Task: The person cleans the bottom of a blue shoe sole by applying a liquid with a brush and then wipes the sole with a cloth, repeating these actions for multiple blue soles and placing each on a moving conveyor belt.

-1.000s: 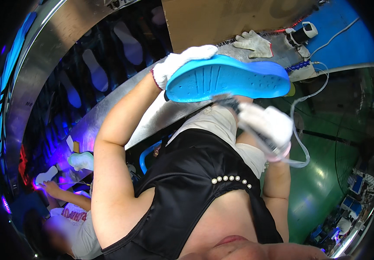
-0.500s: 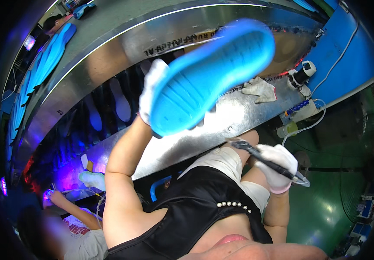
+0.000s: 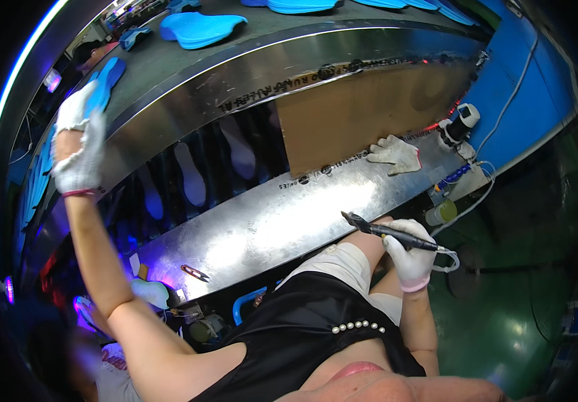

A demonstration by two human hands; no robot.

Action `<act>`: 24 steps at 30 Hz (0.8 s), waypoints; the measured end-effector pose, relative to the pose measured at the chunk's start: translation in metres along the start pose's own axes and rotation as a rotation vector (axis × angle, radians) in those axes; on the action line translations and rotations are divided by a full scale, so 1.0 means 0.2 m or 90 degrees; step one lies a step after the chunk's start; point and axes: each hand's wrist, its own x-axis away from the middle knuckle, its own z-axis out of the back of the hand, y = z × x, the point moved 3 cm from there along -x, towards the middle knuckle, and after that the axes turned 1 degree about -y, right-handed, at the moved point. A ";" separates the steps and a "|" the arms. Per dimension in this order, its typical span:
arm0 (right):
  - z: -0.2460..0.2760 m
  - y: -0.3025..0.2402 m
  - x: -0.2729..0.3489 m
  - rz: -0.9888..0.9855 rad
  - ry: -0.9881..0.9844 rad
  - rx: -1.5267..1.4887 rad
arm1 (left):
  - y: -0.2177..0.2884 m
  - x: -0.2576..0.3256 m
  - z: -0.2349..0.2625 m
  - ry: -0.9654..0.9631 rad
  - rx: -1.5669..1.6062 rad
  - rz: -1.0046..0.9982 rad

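Left hand (image 3: pixel 78 151), white glove, is raised high at the far left, fingers on a blue sole (image 3: pixel 105 84) lying on the upper belt (image 3: pixel 188 63). Only the sole's upper part shows past the glove; cannot tell if the fingers grip it or just rest on it. More blue soles (image 3: pixel 202 28) sit further along the belt, some cut off by the top edge.

Right hand (image 3: pixel 411 258), also gloved, is low by the lap, fingers clenched round a dark pen tool (image 3: pixel 386 231). Its tip points left over the steel bench (image 3: pixel 282 221), not touching it. A cord (image 3: pixel 486 194) runs off the tool's back end toward the blue wall (image 3: pixel 523 100); where it ends is hard to make out.

A spare glove (image 3: pixel 396 153) lies flat on the bench beside a brown board (image 3: pixel 363 110). Pale sole shapes (image 3: pixel 192 174) show dimly in the dark slot under the belt.

Lower left, another person's gloved hand (image 3: pixel 150 293) is in purple light, partly hidden behind the raised arm; the rest is blurred.
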 end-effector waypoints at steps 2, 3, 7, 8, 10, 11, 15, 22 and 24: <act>-0.02 0.00 -0.01 -0.026 -0.012 -0.066 | -0.36 0.04 0.20 -0.283 -0.329 0.160; -0.05 -0.03 -0.02 -0.048 -0.014 -0.063 | -0.66 0.08 0.15 -0.480 -0.418 0.306; -0.10 0.02 -0.01 -0.056 0.024 -0.103 | -0.59 0.11 0.18 -0.251 -0.282 0.159; -0.11 0.02 -0.01 -0.021 0.028 -0.106 | -0.49 0.14 0.20 -0.126 -0.130 0.134; -0.07 0.05 0.00 -0.133 0.069 -0.207 | -0.02 0.12 0.19 -0.003 -0.018 0.000; -0.04 0.08 0.00 -0.142 0.116 -0.159 | 0.21 0.15 0.03 0.045 0.201 0.169; 0.04 0.18 0.02 -0.169 0.209 -0.248 | 0.80 0.47 -0.01 0.225 0.685 0.114; 0.12 0.33 0.09 -0.202 0.309 -0.205 | 1.49 1.02 -0.57 -0.067 0.742 -0.241; 0.11 0.38 0.08 -0.226 0.293 -0.216 | 1.59 1.11 -0.69 -0.158 0.833 -0.215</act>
